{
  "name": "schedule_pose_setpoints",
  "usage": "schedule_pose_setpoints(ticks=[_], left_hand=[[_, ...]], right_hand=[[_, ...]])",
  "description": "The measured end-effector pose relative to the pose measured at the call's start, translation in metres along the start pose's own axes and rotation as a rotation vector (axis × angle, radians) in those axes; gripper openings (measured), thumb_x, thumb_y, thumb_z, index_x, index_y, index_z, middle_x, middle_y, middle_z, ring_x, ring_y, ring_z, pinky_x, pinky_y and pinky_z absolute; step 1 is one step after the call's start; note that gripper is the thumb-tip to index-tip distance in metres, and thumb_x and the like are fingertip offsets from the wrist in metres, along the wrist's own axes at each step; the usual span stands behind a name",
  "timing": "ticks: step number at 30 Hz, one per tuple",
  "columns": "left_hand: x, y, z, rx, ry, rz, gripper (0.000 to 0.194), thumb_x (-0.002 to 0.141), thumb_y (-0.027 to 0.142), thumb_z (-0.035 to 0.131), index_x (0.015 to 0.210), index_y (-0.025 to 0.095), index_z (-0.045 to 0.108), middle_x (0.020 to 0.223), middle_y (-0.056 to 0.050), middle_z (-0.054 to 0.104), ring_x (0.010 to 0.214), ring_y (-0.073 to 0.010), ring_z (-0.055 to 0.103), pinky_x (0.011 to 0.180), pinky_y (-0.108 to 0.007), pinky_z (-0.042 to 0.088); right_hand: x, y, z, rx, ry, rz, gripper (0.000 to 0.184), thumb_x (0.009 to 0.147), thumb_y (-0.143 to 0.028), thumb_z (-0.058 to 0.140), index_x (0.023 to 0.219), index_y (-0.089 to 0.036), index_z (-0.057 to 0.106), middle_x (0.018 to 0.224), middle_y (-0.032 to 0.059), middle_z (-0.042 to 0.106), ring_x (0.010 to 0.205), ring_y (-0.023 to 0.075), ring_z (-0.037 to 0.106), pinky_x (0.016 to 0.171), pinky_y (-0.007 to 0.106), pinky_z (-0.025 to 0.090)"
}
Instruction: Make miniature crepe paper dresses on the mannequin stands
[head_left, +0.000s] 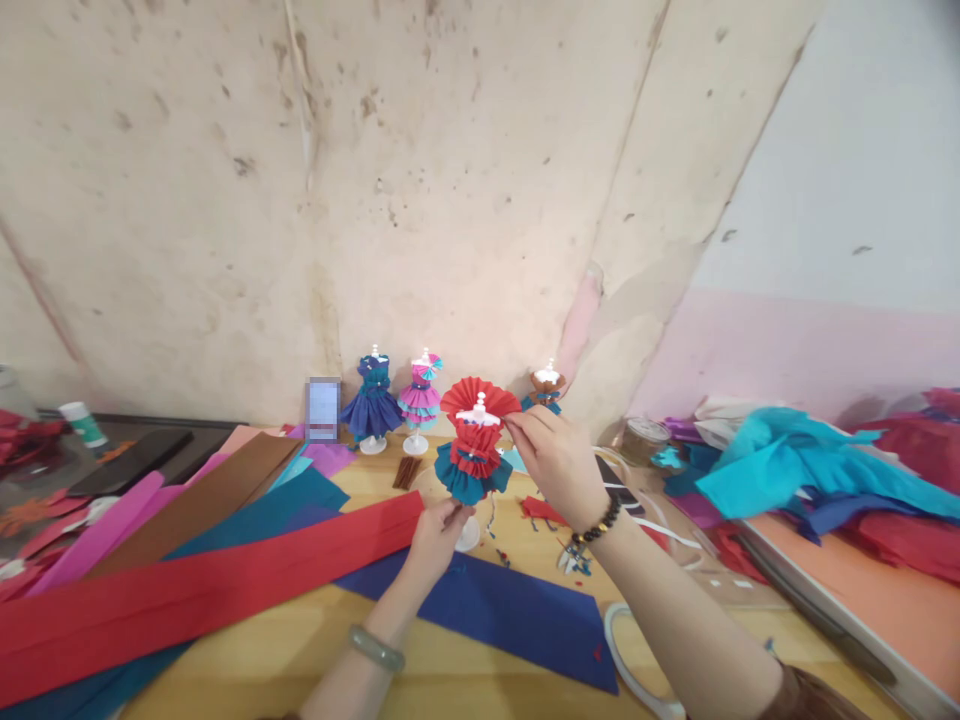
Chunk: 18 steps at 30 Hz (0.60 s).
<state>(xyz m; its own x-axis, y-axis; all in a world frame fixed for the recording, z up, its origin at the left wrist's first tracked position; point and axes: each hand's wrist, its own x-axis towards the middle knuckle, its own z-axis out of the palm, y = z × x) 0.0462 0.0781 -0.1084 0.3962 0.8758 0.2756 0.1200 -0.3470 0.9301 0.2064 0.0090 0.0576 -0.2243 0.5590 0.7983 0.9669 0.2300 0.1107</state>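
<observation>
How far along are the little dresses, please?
The blue dress and pink dress look finished. In hand is the red dress, its pleated fan pinched by the right hand. Securing that fan probably remains; the brown-topped dress is partly hidden.

"What stands by the stained cream wall (450,200) ahead of you?"

"You have a small white stand in a teal-and-navy dress (373,405), just beside one in a pink-and-turquoise tiered dress (420,403). A blurred, upright rectangular panel (324,408) is to their left."

"And out at your sides?"

"To your left, a white-and-green glue stick (85,425) tilts near a flat black rectangular object (131,462). To your right, a round, clear jar (646,432) sits near a crumpled turquoise sheet (810,465)."
</observation>
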Motion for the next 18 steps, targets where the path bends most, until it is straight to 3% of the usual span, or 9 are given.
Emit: schedule_pose_setpoints(ticks=[8, 12, 15, 18], left_hand=[[0.003, 0.001, -0.004, -0.107, 0.025, -0.038, 0.040, 0.077, 0.049, 0.058, 0.090, 0.014, 0.072, 0.083, -0.007, 0.074, 0.077, -0.0228, 0.066, 0.067, -0.029, 0.048], [0.006, -0.002, -0.005, -0.192, 0.044, -0.073, 0.043, 0.074, 0.052, 0.060, 0.089, 0.013, 0.071, 0.088, -0.010, 0.074, 0.088, -0.0269, 0.069, 0.070, -0.030, 0.050], [0.008, -0.006, -0.004, -0.204, 0.045, -0.076, 0.043, 0.075, 0.052, 0.060, 0.090, 0.013, 0.070, 0.095, -0.010, 0.074, 0.089, -0.0270, 0.069, 0.071, -0.030, 0.050], [0.008, -0.008, -0.001, -0.240, 0.054, -0.079, 0.043, 0.075, 0.051, 0.061, 0.094, 0.013, 0.070, 0.097, -0.011, 0.074, 0.088, -0.0266, 0.069, 0.071, -0.031, 0.051]], right_hand=[[-0.011, 0.003, -0.004, 0.279, -0.023, 0.155, 0.023, 0.095, -0.026, 0.043, 0.092, -0.017, 0.064, 0.080, 0.0067, 0.065, 0.073, 0.0176, 0.060, 0.069, 0.028, 0.045], [-0.028, 0.009, -0.002, 0.312, -0.288, 0.238, 0.035, 0.094, -0.030, 0.043, 0.066, -0.019, 0.059, 0.062, 0.0022, 0.059, 0.059, 0.0146, 0.055, 0.060, 0.026, 0.040], [-0.043, 0.014, 0.008, 0.344, -0.459, 0.310, 0.009, 0.082, -0.020, 0.055, 0.082, -0.019, 0.063, 0.073, 0.0018, 0.065, 0.065, 0.0147, 0.058, 0.063, 0.025, 0.041], [-0.056, 0.011, 0.023, 0.476, -0.555, 0.430, 0.020, 0.077, -0.017, 0.056, 0.096, -0.019, 0.064, 0.076, 0.0009, 0.068, 0.066, 0.0154, 0.061, 0.065, 0.026, 0.043]])
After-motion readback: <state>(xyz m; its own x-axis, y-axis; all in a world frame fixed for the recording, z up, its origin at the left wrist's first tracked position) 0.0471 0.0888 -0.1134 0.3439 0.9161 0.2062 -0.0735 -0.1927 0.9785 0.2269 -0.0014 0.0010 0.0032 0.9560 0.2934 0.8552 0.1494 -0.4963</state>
